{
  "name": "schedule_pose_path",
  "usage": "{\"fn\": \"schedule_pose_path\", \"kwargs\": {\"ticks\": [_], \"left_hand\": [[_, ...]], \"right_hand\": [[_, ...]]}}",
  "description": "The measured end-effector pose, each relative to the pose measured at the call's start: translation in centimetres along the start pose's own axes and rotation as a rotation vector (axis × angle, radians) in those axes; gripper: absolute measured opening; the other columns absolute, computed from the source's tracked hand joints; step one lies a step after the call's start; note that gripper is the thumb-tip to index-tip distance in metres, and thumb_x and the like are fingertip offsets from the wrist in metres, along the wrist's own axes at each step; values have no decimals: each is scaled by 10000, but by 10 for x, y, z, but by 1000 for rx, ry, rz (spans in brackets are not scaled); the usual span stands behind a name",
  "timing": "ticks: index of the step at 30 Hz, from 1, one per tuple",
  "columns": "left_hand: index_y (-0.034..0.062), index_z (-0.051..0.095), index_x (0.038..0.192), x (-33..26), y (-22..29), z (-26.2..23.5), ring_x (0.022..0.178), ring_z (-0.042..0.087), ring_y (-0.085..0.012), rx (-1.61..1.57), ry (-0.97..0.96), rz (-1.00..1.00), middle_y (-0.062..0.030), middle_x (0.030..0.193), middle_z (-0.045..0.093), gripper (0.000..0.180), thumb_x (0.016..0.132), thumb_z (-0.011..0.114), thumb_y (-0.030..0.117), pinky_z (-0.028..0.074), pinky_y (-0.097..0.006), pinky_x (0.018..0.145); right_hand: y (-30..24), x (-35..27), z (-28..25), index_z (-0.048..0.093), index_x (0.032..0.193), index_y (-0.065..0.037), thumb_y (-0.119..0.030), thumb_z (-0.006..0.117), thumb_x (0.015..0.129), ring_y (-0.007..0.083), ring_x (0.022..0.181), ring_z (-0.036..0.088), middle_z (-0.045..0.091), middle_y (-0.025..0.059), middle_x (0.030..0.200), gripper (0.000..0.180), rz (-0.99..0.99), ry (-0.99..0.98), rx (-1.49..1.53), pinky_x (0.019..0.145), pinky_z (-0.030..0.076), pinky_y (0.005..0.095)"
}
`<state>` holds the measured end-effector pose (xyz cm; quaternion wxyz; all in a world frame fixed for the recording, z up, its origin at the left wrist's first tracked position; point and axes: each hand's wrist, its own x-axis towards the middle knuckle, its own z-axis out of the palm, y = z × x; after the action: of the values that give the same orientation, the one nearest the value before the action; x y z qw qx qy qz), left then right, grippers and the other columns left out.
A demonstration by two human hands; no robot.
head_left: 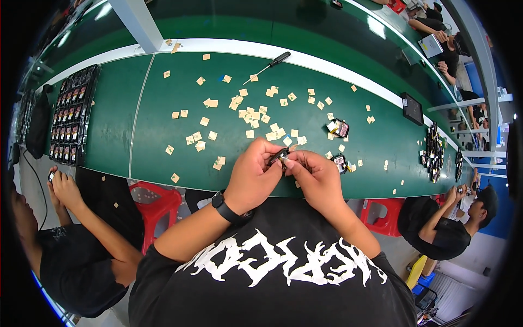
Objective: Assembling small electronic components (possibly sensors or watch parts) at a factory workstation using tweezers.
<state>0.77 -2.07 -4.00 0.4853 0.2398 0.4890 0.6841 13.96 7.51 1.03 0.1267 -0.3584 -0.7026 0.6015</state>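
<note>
1. A small black part (278, 158) is pinched between both hands, just above the green table's (163, 109) near edge.
2. The left hand (251, 173) is curled, fingers tight on it.
3. The right hand (316, 177) is bent inward, fingertips narrow on its end.

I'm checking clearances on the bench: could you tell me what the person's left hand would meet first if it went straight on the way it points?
The left hand points rightward at the small dark part it pinches, and directly beyond that is the right hand, already touching the same part.
</note>
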Motion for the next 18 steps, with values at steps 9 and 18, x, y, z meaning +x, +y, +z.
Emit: {"fn": "schedule_pose_path", "kwargs": {"ticks": [9, 18], "left_hand": [[-14, 475, 1163, 0, 7, -9, 1192, 616, -216, -173, -172, -94, -202, 1300, 599, 184, 989, 476, -74, 530, -380, 1030], [10, 478, 1130, 0, 11, -16, 1266, 580, -248, -236, -243, -165, -229, 1399, 547, 123, 1012, 466, -21, 525, -415, 1046]], "right_hand": [[14, 11, 1, 636, 859, 14, -75, 778, 876, 51, 731, 586, 629, 20, 801, 169, 78, 156, 158, 636, 469, 199], [22, 18, -6, 593, 832, -21, -80, 839, 808, 34, 658, 485, 529, -28, 719, 254, 73, 126, 177, 551, 391, 193]]}}
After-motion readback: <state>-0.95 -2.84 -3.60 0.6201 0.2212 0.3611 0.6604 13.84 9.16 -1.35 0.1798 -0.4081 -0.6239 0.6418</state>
